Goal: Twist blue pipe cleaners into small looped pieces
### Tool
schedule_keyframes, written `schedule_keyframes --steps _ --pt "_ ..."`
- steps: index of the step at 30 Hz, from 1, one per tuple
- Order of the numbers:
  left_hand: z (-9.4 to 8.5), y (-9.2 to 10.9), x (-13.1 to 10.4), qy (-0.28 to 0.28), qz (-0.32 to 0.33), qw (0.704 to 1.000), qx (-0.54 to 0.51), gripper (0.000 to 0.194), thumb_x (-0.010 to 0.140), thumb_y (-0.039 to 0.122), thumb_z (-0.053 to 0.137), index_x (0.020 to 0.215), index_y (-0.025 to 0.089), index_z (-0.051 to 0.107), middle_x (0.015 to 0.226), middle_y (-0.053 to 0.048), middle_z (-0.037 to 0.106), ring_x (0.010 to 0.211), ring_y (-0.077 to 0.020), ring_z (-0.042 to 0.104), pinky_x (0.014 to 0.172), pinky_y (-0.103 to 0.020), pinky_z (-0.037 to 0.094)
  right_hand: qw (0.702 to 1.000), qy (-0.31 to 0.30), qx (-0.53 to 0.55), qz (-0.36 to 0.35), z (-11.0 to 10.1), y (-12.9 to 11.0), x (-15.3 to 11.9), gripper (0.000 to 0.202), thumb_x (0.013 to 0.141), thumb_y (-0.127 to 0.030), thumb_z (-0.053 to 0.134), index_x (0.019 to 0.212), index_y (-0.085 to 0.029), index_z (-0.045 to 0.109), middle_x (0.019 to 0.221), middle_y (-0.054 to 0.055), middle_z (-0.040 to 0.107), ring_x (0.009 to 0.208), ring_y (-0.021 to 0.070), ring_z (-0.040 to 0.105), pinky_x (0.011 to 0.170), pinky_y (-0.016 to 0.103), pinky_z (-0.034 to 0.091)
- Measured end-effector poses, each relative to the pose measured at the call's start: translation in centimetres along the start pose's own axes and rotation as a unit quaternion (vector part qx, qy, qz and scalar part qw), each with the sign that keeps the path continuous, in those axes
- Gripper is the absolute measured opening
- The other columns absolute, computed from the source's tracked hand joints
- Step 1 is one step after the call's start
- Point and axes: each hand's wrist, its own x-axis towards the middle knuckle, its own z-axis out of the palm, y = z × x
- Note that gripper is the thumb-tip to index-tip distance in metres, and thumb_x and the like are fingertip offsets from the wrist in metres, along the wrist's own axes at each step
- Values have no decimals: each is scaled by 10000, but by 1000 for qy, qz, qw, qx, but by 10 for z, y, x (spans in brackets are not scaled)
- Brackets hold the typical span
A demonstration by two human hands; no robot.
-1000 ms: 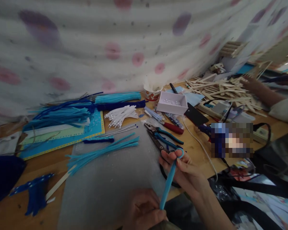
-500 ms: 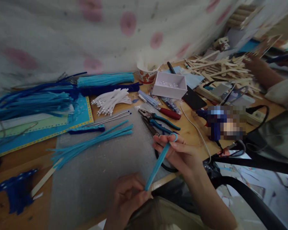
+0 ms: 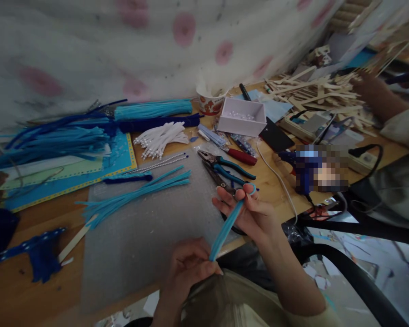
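Note:
A slim bundle of light blue pipe cleaners (image 3: 226, 230) slants between my two hands above the table's front edge. Its lower end is pinched in my left hand (image 3: 193, 265). My right hand (image 3: 248, 210) holds the upper end, where a thin blue stem curls around the fingertips. More light blue pipe cleaners (image 3: 136, 194) lie loosely fanned on the grey mat (image 3: 132, 259). Just beyond my right hand are teal-handled pliers (image 3: 221, 161) and a dark-bladed tool (image 3: 214, 175), partly hidden by the fingers.
White pearl-tipped stems (image 3: 162, 138) lie behind the mat. A white box (image 3: 241, 119) holds small pearls, beside a paper cup (image 3: 210, 102). Wooden sticks (image 3: 320, 93) are heaped near another person's hand (image 3: 375, 93). A blue glue gun (image 3: 305, 175), partly blurred, stands on the right, with cables around it.
The view has shifted slightly, so the table's things appear moved a little. Both hands keep hold of the blue bundle, and its lower end looks slightly more spread.

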Motion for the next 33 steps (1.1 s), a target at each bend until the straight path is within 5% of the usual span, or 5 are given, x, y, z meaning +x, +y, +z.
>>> schedule_keyframes --steps 12,18,21,25,33 --pt "24 19 -2 -18 119 963 240 169 793 335 748 745 173 764 704 -63 760 639 -166 680 624 -267 526 1000 22 -20 1 3 -9 -9 224 600 -231 841 752 -328 708 725 -90 751 907 194 712 950 430 501" --pt "31 13 -13 54 137 961 235 299 689 333 832 933 208 710 812 -7 769 693 -147 715 693 -249 571 999 29 -16 20 4 -8 -16 228 626 -238 814 799 -332 700 759 -85 765 775 160 715 868 371 539" --pt "34 16 -16 11 198 955 222 356 728 251 809 1065 249 694 862 -4 785 707 -143 729 698 -246 578 999 26 -12 19 4 -8 -20 219 646 -227 797 812 -330 699 780 -82 767 766 154 712 861 359 534" --pt "39 26 -14 -87 292 917 258 142 857 211 679 978 196 753 856 -78 790 731 -166 739 708 -261 575 1000 22 1 19 5 -8 -25 209 648 -226 805 806 -312 699 794 -72 769 760 147 707 851 344 533" --pt "45 26 -17 -93 287 931 205 131 816 166 719 926 200 782 736 -72 783 606 -156 721 618 -237 565 999 -20 16 19 5 -6 -31 201 634 -248 833 793 -287 715 798 -55 763 752 132 695 833 314 539"
